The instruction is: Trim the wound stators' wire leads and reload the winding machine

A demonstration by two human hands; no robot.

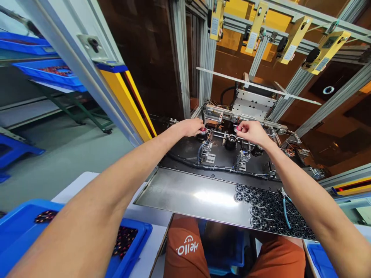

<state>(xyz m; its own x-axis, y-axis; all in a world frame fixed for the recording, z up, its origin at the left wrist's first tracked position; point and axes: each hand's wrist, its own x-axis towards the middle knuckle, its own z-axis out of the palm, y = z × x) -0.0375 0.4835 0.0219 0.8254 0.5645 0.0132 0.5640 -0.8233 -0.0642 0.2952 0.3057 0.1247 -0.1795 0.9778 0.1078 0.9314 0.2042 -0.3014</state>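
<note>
My left hand (193,127) reaches into the machine at the left, its fingers curled down over a small red-and-silver round part (203,130) that sits on a black cylindrical holder (202,137). To the right, my right hand (252,132) pinches a small red part (239,128) between thumb and fingers; the fingers hide some of it. This hand is above and to the right of a second black round holder (231,141), with a gap between them. Metal brackets and rods (208,154) stand just in front of the holders.
Many black ring-shaped parts (263,204) lie on the metal shelf (185,193), with blue-handled pliers (286,212) among them. A blue tray (146,231) at lower left holds small dark-and-red parts. Yellow light-curtain bars (124,96) flank the opening; yellow units (255,29) hang above.
</note>
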